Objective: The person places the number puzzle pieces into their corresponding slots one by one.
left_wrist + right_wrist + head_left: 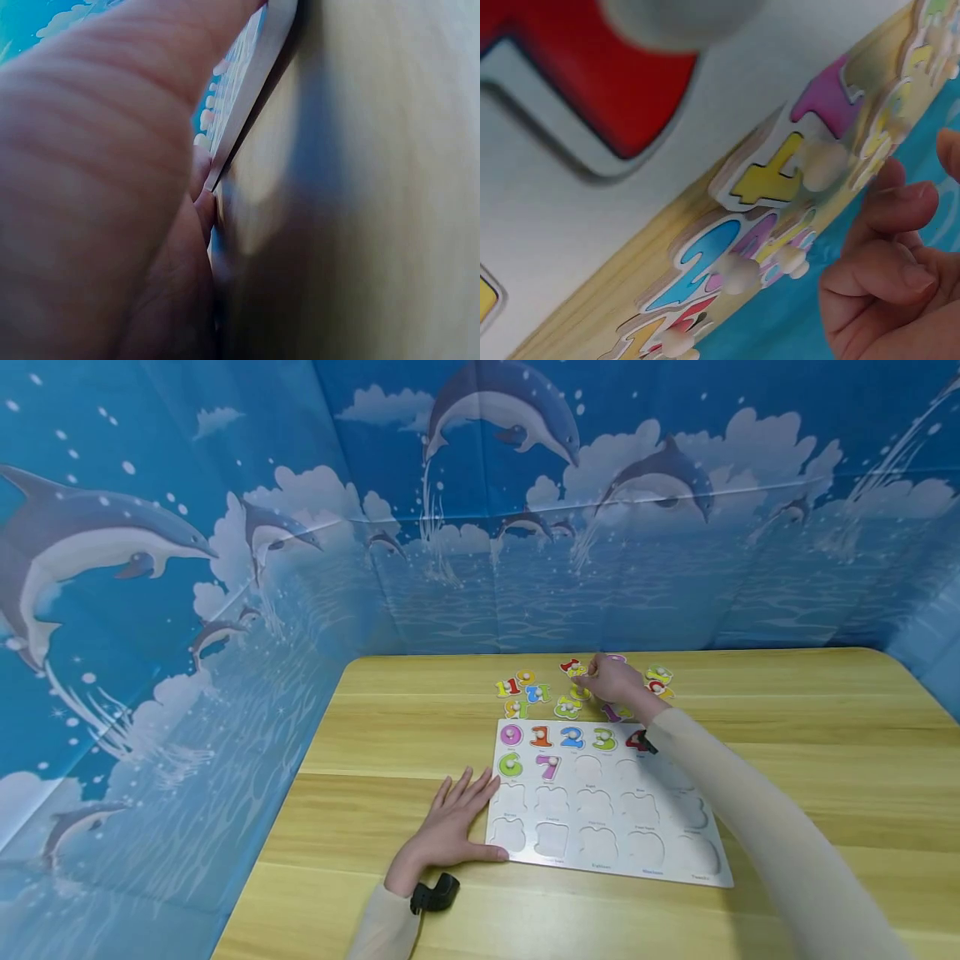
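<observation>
A white number puzzle board (525, 789) lies on the table, with several knobbed number pieces in its upper recesses, among them a purple 0 (512, 735) and a pink 7 (548, 767). My left hand (453, 827) rests at the board's left side, fingers spread and straight, the thumb touching its lower left corner. Beyond the board's far edge, my right hand (615, 679) is over the loose number pieces, nearest a red-and-yellow one (572, 667). Its fingers (900, 210) are loosely curled in the right wrist view, with no piece visible between them.
Loose knobbed pieces lie behind the board, including a blue one (537, 693), a green one (567, 707) and a red-orange one (660, 689). The wooden table (337, 810) meets a blue dolphin-printed curtain (480, 593) at the back and left.
</observation>
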`<control>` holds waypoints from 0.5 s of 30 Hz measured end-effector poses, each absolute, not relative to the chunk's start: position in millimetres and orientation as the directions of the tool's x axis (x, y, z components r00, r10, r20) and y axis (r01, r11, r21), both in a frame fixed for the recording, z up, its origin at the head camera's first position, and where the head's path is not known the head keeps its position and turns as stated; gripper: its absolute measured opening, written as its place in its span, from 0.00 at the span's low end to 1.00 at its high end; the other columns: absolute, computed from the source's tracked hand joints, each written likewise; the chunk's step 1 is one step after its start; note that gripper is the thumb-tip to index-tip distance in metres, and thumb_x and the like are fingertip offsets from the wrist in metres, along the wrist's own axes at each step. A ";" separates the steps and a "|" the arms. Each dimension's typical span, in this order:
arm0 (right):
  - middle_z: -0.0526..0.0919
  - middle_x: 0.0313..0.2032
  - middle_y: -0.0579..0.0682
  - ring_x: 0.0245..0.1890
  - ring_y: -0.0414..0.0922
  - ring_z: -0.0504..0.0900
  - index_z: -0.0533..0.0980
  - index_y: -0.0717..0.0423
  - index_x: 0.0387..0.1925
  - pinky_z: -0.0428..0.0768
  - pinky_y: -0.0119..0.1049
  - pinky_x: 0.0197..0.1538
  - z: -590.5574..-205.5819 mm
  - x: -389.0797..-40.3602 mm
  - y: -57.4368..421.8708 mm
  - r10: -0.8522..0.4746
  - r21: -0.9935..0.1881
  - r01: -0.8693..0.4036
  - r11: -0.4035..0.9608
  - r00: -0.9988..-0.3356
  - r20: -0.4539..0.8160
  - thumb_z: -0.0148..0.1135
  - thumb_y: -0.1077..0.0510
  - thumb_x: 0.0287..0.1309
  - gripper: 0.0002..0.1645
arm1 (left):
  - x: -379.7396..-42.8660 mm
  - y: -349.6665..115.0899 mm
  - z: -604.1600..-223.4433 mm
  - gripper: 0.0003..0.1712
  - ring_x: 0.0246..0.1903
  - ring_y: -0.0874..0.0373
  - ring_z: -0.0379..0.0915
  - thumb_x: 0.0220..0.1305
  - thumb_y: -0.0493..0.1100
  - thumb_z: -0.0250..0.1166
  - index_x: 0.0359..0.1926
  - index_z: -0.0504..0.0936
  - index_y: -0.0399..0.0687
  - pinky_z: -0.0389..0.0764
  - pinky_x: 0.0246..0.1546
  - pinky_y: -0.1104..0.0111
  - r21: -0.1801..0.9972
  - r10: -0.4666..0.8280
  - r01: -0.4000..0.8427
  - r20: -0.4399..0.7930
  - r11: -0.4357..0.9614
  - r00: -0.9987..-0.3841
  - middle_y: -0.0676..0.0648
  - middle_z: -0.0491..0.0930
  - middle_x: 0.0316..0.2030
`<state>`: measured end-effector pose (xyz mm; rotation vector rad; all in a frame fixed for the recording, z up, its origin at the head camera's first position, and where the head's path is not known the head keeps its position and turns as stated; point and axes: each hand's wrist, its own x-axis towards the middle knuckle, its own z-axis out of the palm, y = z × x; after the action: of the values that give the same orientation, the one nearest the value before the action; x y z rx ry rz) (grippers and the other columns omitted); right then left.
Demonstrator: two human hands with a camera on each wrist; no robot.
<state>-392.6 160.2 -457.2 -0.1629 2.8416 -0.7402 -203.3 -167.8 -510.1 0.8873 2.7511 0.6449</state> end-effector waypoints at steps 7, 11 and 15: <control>0.74 0.22 0.51 0.14 0.43 0.69 0.68 0.58 0.34 0.65 0.38 0.20 -463.9 -396.2 159.7 -0.173 -0.453 -0.052 0.890 -0.958 -0.230 0.53 0.39 0.64 0.25 | -203.6 -167.9 -509.9 0.61 0.72 0.52 0.26 0.48 0.74 0.63 0.75 0.45 0.56 0.28 0.67 0.53 0.451 0.591 0.514 -0.037 0.729 -0.806 0.54 0.38 0.74; 0.75 0.23 0.51 0.15 0.44 0.70 0.68 0.58 0.35 0.66 0.38 0.20 -467.2 -396.7 157.3 -0.177 -0.435 -0.056 0.899 -0.954 -0.243 0.52 0.40 0.65 0.24 | -203.6 -168.3 -510.0 0.61 0.72 0.52 0.26 0.48 0.74 0.63 0.75 0.45 0.56 0.28 0.67 0.53 0.449 0.592 0.516 -0.036 0.730 -0.805 0.54 0.38 0.74; 0.74 0.23 0.52 0.17 0.44 0.70 0.68 0.58 0.35 0.66 0.39 0.22 -467.8 -396.0 155.2 -0.192 -0.428 -0.077 0.900 -0.954 -0.232 0.52 0.42 0.66 0.22 | -203.8 -168.4 -510.3 0.61 0.72 0.52 0.26 0.49 0.74 0.63 0.75 0.45 0.56 0.28 0.67 0.54 0.448 0.593 0.517 -0.038 0.729 -0.804 0.54 0.38 0.74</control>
<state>-396.0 155.2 -467.8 -0.2014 2.7956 -0.6144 -203.8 -168.4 -510.3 0.8925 2.7533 0.6333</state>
